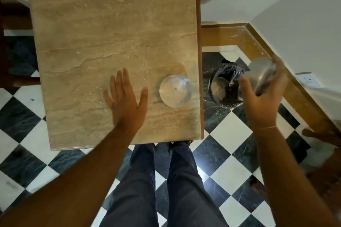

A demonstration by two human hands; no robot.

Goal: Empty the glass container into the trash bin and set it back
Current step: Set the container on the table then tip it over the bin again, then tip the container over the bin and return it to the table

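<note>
right hand (262,97): wrapped around the glass container (262,74), thumb on the near side, fingers across the far side; motion-blurred.
glass container: tilted, held in the air beside the table (92,33), over the rim of the trash bin (224,86).
trash bin: on the checkered floor (230,134) just right of the table, lined with a dark bag, pale contents inside.
left hand (125,97): open, fingers spread, palm down over the table top; contact with the surface cannot be told.
lid (175,90): round, clear, lying flat near the table's right edge, just right of the left hand.
legs (166,180): dark trousers, standing at the table's near edge.
</note>
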